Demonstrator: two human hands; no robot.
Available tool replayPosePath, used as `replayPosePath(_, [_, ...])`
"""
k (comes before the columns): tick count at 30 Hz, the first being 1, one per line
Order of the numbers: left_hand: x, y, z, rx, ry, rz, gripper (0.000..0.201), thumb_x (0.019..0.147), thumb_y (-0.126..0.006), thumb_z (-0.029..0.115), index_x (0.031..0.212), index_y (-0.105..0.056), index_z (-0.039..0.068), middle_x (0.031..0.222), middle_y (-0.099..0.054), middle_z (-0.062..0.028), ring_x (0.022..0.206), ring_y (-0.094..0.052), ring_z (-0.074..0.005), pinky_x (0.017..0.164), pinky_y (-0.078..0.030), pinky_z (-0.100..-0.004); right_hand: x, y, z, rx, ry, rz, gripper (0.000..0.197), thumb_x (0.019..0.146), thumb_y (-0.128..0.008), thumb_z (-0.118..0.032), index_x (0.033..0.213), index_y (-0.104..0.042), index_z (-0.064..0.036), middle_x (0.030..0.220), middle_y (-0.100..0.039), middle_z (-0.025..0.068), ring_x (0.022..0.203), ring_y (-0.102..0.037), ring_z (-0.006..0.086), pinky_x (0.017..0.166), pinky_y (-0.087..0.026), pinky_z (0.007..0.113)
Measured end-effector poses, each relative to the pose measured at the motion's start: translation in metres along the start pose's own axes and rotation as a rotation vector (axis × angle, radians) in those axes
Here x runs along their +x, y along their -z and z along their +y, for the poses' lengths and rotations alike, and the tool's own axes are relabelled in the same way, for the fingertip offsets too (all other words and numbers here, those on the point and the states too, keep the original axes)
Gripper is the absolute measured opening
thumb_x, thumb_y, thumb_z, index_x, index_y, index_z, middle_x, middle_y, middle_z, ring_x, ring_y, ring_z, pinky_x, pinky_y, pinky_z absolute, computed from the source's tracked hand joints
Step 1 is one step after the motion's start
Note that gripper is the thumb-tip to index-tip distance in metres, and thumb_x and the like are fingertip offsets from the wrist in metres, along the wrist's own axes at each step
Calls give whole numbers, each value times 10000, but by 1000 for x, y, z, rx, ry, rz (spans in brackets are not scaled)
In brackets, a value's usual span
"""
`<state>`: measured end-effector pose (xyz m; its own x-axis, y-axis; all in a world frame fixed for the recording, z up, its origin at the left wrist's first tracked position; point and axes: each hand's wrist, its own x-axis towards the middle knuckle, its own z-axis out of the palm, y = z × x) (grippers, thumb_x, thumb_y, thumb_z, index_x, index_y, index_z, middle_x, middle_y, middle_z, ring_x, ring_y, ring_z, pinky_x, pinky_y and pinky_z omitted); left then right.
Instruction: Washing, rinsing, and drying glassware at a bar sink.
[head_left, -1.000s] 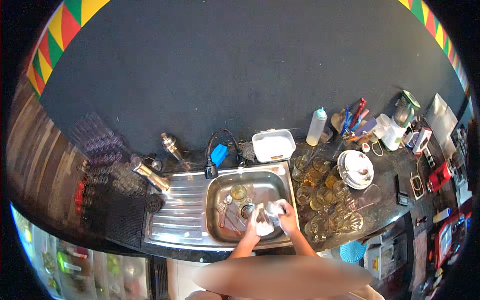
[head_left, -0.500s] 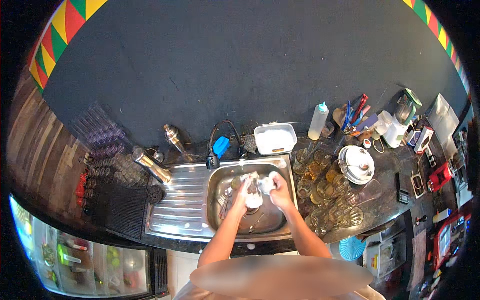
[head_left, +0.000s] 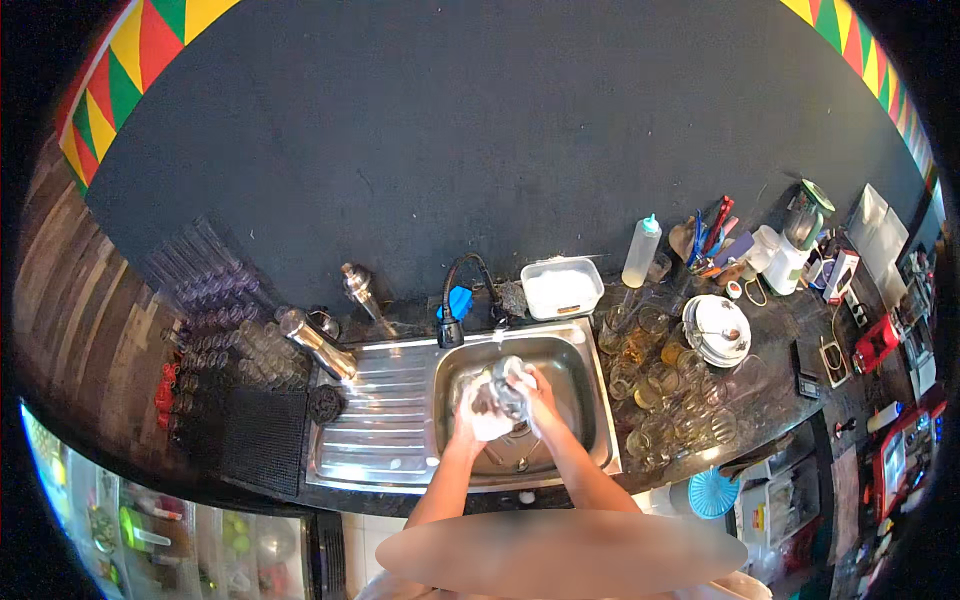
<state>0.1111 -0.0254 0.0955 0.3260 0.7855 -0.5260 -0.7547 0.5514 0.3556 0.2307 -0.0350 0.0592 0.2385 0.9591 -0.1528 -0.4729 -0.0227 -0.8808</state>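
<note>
Both of my hands meet over the steel sink (head_left: 585,455), closed around soapy things. My right hand (head_left: 541,402) grips a clear, foam-streaked glass (head_left: 511,388). Close against it, my left hand (head_left: 466,418) is closed on a white foamy wad (head_left: 492,426), whose kind the suds hide. Below the hands, small utensils lie on the basin floor, partly covered by my hands. Behind the sink, a black flexible faucet (head_left: 451,332) arches over its back edge.
Used glasses (head_left: 655,385) crowd the right counter beside stacked white plates (head_left: 718,335). A white tub (head_left: 562,288) and a squeeze bottle (head_left: 642,252) stand behind. Left are a ribbed drainboard (head_left: 385,415), a steel shaker (head_left: 318,345) and upturned glasses (head_left: 270,355).
My hands have drawn together, the right one moving inward and the glass now touching or overlapping the foamy wad. The whole view has shifted slightly.
</note>
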Motion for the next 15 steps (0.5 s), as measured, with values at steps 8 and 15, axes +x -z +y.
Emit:
replayPosePath(8, [6, 51, 18, 152, 78, -267, 397, 826, -478, 360, 1121, -512, 97, 1036, -567, -99, 918, -569, -241, 775, -480, -407, -12, -8, 18, 258, -283, 56, 418, 895, -400, -377, 1209, -436, -104, 1026, -554, 67, 866, -568, 159, 649, -505, 325])
replayPosePath(15, [9, 41, 12, 158, -59, -228, 397, 809, -472, 348, 1122, -504, 106, 1051, -560, -107, 954, -550, -293, 806, -460, -447, -3, -31, 6, 280, 109, -13, 272, 850, -429, -227, 1021, -544, -51, 891, -591, 59, 666, -556, 136, 532, -468, 254])
